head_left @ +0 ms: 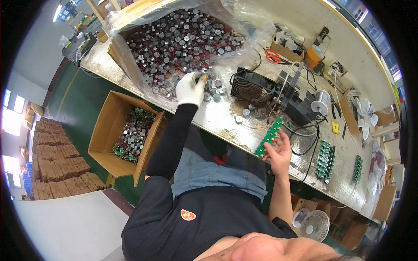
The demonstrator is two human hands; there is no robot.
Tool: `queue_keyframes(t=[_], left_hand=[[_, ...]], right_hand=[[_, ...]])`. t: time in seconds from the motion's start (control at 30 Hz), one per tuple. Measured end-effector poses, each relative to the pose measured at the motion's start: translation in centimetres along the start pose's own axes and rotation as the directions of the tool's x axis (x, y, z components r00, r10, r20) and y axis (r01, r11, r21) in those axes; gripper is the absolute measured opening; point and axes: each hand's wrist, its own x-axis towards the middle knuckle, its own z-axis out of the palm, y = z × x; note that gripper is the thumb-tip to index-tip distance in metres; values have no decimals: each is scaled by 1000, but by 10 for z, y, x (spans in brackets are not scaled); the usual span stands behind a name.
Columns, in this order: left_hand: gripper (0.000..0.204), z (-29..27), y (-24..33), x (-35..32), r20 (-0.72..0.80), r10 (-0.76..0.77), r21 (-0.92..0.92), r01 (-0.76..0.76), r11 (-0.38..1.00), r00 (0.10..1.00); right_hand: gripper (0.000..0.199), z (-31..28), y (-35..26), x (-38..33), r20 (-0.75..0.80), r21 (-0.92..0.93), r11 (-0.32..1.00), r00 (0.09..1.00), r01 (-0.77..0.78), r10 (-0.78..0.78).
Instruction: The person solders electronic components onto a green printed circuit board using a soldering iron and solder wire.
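Note:
My left hand point(190, 90), in a white glove with bare fingertips, reaches to the near edge of a heap of small round silver motors point(174, 48) with thin dark red wires. Its fingers are curled together; what they pinch, if anything, is hidden. Several loose motors point(216, 96) sit on the bench right beside it. My bare right hand point(278, 156) grips a long green circuit board strip point(269, 138) between thumb and fingers, tilted over the bench's front edge. The strip's far end lies near the tip of a soldering fixture point(278, 108).
A black fan point(250, 87) stands between the heap and the fixture. Beyond are a solder wire spool point(321, 101) and red-handled scissors point(273, 56). More green boards point(325, 162) lie at right. A cardboard box point(102, 130) holding motors and boards stands left below the bench.

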Motion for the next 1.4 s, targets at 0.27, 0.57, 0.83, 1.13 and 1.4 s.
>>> queue_keyframes(t=[0.27,0.57,0.83,1.13,1.4], left_hand=[[26,-24,43,-62,433,-112,-748,425,510,895],[30,-6,35,-69,376,-170,-623,384,681,911],[32,-2,45,-81,485,-115,-599,426,678,867],[23,19,60,-108,535,-2,-574,365,733,845],[19,16,67,-86,341,470,-219,-418,882,814]], right_hand=[[60,-1,-2,2,-7,5,999,999,-38,38],[59,0,-4,4,6,8,999,999,-51,51],[58,-1,-5,3,1,30,997,997,-76,76],[62,-2,-5,6,6,33,992,993,-121,120],[62,-6,-5,5,32,28,993,993,-116,115]])
